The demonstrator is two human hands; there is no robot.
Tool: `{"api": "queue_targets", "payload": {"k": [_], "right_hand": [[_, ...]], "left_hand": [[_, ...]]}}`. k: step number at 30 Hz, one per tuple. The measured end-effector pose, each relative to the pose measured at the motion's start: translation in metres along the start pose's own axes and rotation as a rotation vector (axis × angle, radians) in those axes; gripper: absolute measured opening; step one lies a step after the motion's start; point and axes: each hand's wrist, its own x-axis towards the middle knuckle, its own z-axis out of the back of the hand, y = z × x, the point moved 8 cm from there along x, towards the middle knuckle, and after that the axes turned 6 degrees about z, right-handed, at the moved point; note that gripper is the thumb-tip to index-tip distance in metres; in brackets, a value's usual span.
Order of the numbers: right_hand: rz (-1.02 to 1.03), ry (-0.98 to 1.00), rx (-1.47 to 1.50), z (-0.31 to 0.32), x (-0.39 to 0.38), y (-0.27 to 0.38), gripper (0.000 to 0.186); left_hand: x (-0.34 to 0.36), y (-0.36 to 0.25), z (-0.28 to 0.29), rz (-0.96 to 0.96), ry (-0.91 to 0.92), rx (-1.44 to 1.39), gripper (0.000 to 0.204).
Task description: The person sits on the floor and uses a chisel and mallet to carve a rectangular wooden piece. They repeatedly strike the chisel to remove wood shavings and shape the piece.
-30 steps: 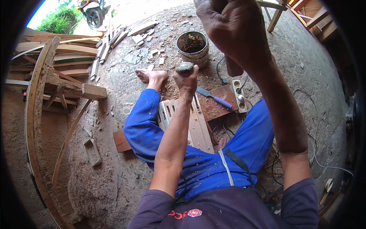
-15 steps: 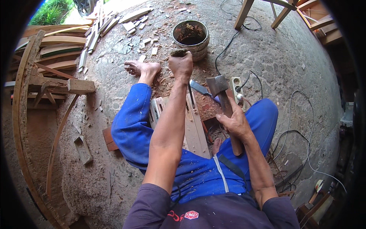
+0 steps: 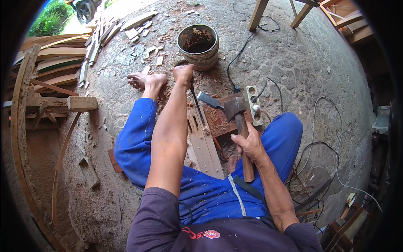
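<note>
My left hand is closed around the handle of a chisel, its dark end showing above the fist. The narrow chisel blade slants down to a pale wooden piece with slots cut in it, between my legs. Whether its tip sits in a slot is too small to tell. My right hand grips the wooden handle of a hatchet, blocky metal head up, over my right thigh. The head is apart from the chisel. Another, wider chisel lies on a reddish-brown board beyond the slotted wood.
A stained bucket stands just past my left hand. A white power strip with plugged cables lies right of the hatchet. Offcuts and shavings litter the floor; curved timbers are stacked far left. Stool legs stand at the back.
The view has shifted, so the surroundings sit further left. My right hand has brought the hatchet lower and nearer to my body. The left hand still holds the chisel by the bucket.
</note>
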Motion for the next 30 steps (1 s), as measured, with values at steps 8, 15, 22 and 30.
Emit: {"api": "queue_targets", "payload": {"k": [8,15,22,30], "right_hand": [[-0.026,-0.002,-0.046,0.002,0.004,0.006,0.068],[0.064,0.09,-0.103,-0.011,0.019,-0.007,0.065],[0.039,0.079,-0.109,-0.007,0.007,-0.001,0.052],[0.032,0.02,-0.102,0.007,0.012,-0.013,0.045]], "left_hand": [[-0.125,-0.064,0.043,-0.186,0.302,-0.572,0.024],[-0.226,-0.051,0.029,-0.461,0.359,-0.354,0.021],[-0.258,-0.083,0.074,-1.254,-0.379,0.01,0.024],[-0.252,-0.042,0.064,-0.814,-0.05,-0.2,0.03]]}}
